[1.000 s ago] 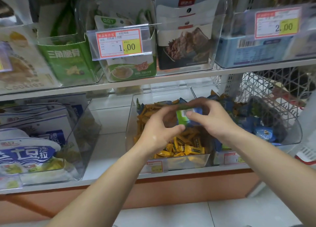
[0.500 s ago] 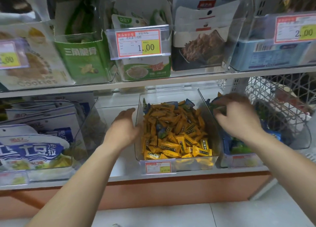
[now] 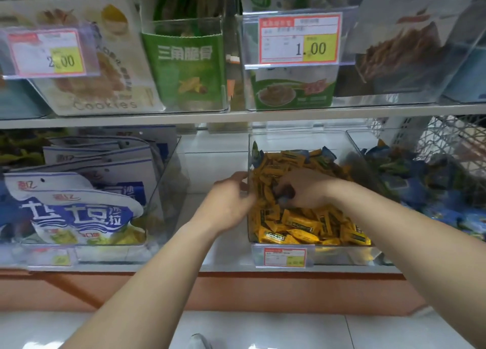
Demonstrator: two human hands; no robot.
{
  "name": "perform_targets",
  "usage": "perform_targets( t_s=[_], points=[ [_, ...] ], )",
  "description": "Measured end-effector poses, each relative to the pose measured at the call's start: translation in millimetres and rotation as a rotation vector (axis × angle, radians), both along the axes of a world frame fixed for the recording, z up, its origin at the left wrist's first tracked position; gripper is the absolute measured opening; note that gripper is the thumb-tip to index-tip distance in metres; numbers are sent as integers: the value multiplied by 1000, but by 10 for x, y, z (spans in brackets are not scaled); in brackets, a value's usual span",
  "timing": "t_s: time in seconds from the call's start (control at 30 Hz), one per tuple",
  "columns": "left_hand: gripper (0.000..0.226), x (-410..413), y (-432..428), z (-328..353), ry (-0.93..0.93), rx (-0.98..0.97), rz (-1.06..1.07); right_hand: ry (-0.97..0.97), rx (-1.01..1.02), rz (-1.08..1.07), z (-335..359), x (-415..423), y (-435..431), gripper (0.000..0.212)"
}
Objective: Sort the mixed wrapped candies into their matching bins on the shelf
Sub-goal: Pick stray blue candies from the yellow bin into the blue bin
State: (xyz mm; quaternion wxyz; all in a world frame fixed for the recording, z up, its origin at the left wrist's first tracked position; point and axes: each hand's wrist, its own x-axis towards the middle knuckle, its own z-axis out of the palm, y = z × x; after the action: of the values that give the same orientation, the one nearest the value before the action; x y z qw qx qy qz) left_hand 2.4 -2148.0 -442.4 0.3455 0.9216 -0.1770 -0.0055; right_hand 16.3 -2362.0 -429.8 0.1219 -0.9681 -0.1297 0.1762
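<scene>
Brought the right hand (image 3: 307, 188) from right of the yellow-candy bin (image 3: 297, 141) into it, fingers now curled down among the yellow candies (image 3: 302, 225). Shifted the left hand (image 3: 231, 204) from just left of that bin to touching its left wall.

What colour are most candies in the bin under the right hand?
Yellow-orange candies with dark labels; clearest in the head view.

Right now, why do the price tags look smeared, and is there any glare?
Head view: motion blur softens the 2.00 price tag and the right hand, so its grip is unclear; also in the head view, bright reflections sit on the floor tiles.
</scene>
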Motion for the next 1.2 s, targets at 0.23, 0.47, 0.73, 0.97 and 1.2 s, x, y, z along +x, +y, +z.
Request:
perform_targets(
  t_s=[0.23,0.47,0.73,0.97,1.2],
  points=[
    [64,-53,-4,131,-188,-96,-17,-336,700,-242,176,-167,-24,36],
    [26,-11,21,224,-17,-541,182,-250,919,-196,124,-74,100,23],
    [26,31,105,158,-61,-483,224,-273,-38,50,-114,181,-67,36],
    [27,33,123,140,-49,-441,211,-281,-258,128,-143,264,82,29],
    [29,22,133,183,-12,-546,214,-419,146,-73,-19,149,-98,16]
  ],
)
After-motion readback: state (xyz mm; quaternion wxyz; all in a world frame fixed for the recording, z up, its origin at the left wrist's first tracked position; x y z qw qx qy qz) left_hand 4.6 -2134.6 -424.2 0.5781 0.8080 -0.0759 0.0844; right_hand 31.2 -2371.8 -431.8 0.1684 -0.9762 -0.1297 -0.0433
